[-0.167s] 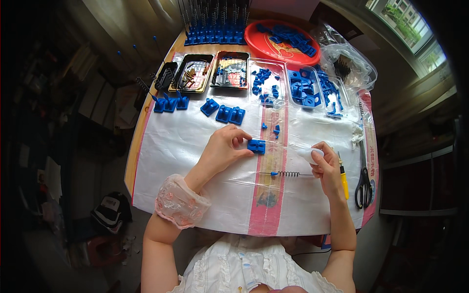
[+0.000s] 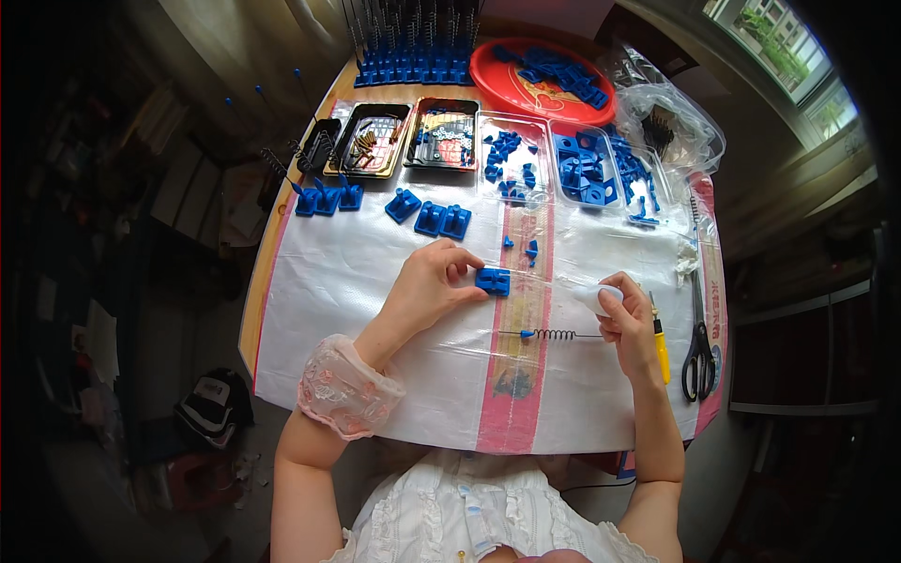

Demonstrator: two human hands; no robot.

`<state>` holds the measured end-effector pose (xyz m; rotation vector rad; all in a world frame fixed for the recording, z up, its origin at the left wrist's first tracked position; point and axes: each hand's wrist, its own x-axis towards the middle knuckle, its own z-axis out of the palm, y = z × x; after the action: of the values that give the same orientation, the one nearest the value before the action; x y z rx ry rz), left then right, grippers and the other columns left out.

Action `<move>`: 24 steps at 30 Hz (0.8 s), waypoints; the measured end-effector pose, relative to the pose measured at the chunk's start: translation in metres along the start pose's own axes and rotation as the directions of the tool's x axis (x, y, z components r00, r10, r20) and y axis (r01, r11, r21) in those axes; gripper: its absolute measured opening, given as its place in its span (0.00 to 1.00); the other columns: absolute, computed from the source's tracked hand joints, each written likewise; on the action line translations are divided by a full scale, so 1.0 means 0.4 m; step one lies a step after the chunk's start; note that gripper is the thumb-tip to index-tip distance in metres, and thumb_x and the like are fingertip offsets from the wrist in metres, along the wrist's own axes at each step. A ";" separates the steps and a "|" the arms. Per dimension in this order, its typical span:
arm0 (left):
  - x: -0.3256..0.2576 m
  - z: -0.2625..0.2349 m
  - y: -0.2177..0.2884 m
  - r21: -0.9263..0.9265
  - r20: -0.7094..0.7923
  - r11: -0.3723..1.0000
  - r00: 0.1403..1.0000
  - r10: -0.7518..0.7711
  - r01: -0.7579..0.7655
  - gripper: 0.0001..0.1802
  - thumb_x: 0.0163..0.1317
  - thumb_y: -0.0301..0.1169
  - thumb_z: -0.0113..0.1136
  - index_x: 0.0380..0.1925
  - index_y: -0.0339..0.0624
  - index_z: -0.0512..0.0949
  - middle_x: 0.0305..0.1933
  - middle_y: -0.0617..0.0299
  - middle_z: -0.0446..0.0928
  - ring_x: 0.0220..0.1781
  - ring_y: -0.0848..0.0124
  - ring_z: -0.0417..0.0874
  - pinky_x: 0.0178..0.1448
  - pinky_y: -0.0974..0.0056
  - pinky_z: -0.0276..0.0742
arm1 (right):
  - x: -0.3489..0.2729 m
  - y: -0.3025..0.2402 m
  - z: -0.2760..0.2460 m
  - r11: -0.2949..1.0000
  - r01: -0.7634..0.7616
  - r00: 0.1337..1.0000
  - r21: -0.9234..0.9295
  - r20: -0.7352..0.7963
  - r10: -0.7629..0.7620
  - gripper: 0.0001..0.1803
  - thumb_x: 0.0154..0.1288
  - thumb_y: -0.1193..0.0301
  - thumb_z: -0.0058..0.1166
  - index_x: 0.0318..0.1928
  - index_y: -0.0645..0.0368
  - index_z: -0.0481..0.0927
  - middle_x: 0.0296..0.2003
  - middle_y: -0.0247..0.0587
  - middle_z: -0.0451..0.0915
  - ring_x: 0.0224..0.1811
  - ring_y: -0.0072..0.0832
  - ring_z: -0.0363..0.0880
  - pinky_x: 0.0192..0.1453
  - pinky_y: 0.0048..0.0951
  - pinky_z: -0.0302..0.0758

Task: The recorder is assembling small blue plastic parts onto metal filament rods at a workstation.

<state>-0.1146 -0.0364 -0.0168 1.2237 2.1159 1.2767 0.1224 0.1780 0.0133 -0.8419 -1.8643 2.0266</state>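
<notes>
Head view: pinches blue base (image 2: 495, 282) on counter (image 2: 253, 324) by its left edge, with left hand (image 2: 432, 281) in narrow grip; clasps white bottle-like object (image 2: 591, 296) with right hand (image 2: 631, 324) in curled grip. Seems to steady base mid-assembly; likely calls next for careful aim.

Low on the left side, a black and white cap (image 2: 214, 408) is lying near a red object (image 2: 200, 482). At the upper right, a window (image 2: 790, 61) is showing green leaves (image 2: 765, 34). At the upper left, a beige curtain (image 2: 230, 56) is hanging.
</notes>
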 end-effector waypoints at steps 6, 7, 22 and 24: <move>0.000 0.001 -0.006 0.000 -0.005 1.000 1.000 0.012 -0.012 0.20 0.48 0.27 0.84 0.43 0.42 0.89 0.36 0.65 0.80 0.34 0.75 0.77 0.41 0.69 0.77 | 0.000 -0.001 0.006 1.000 0.010 1.000 0.004 -0.018 -0.010 0.11 0.76 0.62 0.58 0.45 0.55 0.75 0.24 0.22 0.67 0.21 0.08 0.56 0.24 0.17 0.49; 0.000 0.001 -0.006 0.000 -0.006 1.000 1.000 0.012 -0.012 0.20 0.48 0.27 0.84 0.43 0.42 0.89 0.36 0.65 0.80 0.34 0.75 0.77 0.41 0.69 0.77 | 0.000 -0.002 0.008 1.000 0.014 1.000 0.006 -0.018 -0.014 0.11 0.76 0.62 0.58 0.45 0.55 0.75 0.24 0.22 0.67 0.21 0.08 0.55 0.24 0.17 0.49; -0.001 0.001 -0.004 0.002 -0.004 1.000 1.000 0.014 -0.014 0.20 0.48 0.27 0.83 0.44 0.42 0.89 0.36 0.64 0.80 0.34 0.75 0.77 0.42 0.69 0.77 | -0.007 -0.012 0.022 0.995 0.097 0.994 0.033 -0.054 -0.095 0.09 0.76 0.66 0.60 0.45 0.57 0.75 0.22 0.19 0.65 0.19 0.07 0.52 0.22 0.19 0.46; -0.001 0.001 -0.006 0.003 -0.003 1.000 1.000 0.015 -0.015 0.20 0.48 0.27 0.83 0.44 0.42 0.89 0.36 0.64 0.80 0.34 0.75 0.77 0.41 0.69 0.77 | -0.006 -0.011 0.024 0.994 0.101 0.993 0.040 -0.058 -0.099 0.09 0.76 0.66 0.60 0.45 0.57 0.75 0.22 0.19 0.66 0.19 0.07 0.52 0.22 0.19 0.46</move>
<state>-0.1153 -0.0369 -0.0189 1.2421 2.1150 1.2838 0.1180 0.1693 0.0183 -0.7702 -1.7896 1.9552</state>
